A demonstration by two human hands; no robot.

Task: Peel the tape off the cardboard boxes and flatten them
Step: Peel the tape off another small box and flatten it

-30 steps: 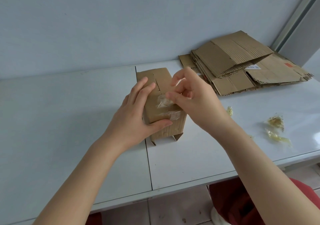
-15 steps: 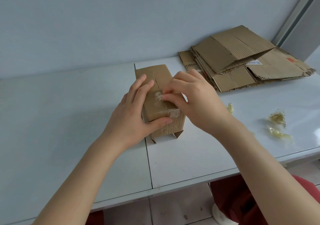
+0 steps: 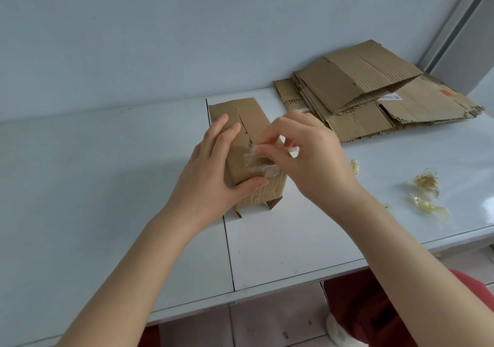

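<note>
A small brown cardboard box [image 3: 251, 122] stands on the white table [image 3: 107, 186] in the middle of the view. My left hand [image 3: 211, 172] grips its left side, fingers lying over the top and thumb pressed on the near face. Clear tape [image 3: 254, 159] runs across the near end of the box's top. My right hand [image 3: 307, 159] pinches a lifted piece of that tape between thumb and fingertips, just above the box's right edge. The box's bottom flaps stick out at the near end.
A stack of flattened cardboard boxes [image 3: 374, 98] lies at the back right against the wall. Crumpled bits of peeled tape [image 3: 425, 183] lie on the table to the right, another small one [image 3: 355, 166] near my right wrist. The table's front edge runs below my forearms.
My right hand has lifted a little from the box top, pulling the tape end up and to the right. My left hand keeps its hold on the box.
</note>
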